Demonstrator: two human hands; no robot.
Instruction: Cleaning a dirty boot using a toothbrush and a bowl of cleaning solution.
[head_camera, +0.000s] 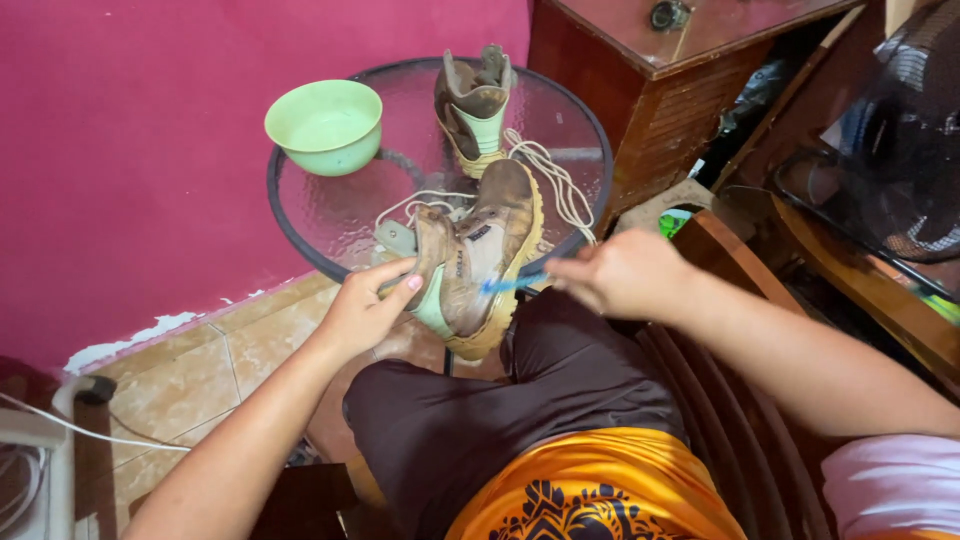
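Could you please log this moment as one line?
left hand: holds brown boot | right hand: blue brush on boot | table: second boot, green bowl

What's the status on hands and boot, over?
Left hand grips brown boot at its collar. Right hand holds blue brush against its side. Second boot and green bowl on glass table; nothing obstructing.

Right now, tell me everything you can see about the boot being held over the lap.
The held boot is a worn, dirty brown ankle boot of leather-like material with a pale green lining and a tan sole. It lies tilted, its toe resting on the round glass table's near edge and its opening toward the person. Its whitish laces hang loose. The left hand holds its collar; the right hand presses a blue toothbrush to its side.
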